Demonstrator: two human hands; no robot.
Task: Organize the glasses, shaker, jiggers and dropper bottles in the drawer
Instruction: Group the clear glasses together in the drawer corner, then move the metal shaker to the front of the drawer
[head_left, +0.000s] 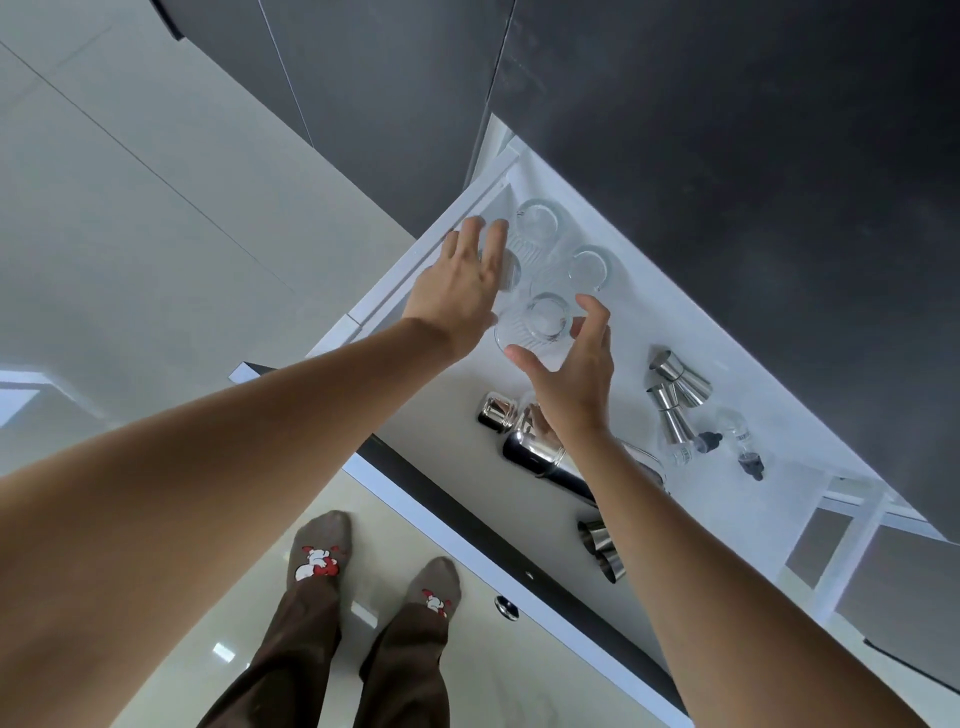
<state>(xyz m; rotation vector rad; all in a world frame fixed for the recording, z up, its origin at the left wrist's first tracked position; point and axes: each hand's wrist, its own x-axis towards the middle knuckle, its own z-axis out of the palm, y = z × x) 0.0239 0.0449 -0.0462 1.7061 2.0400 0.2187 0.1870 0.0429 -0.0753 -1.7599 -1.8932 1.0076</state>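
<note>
Fingers (480, 244) of the left hand (457, 291) spread flat and loose, gripping nothing, hovering over the left-side glass (506, 270), which shows partly past the fingertips; contact can't be told. Right hand (569, 374) half-curled, thumb and forefinger apart in a wide C, nothing clamped; nearest glass (537, 325) sits right in that gap, between the two hands, rim just beside the right thumb and index tip, touching or not unclear. Four glasses total, upright, clustered at the far-left end of the open white drawer (779, 410): far glass (537, 221) near the back corner, right glass (589, 267) just beyond the right fingertips. Shaker (530, 441) lies on its side mid-drawer, under the right wrist, partly hidden by the forearm, cap end (496, 413) pointing left. Two jiggers (675, 387) lying side by side near the back wall, right of the right hand, well clear of it. Third jigger (602, 551) near the front edge, partly behind the right forearm. Two dropper bottles (740, 441) on their sides right of the jigger pair, dark caps, far from both hands. Socked feet (374, 566) on glossy floor below the drawer front.
</note>
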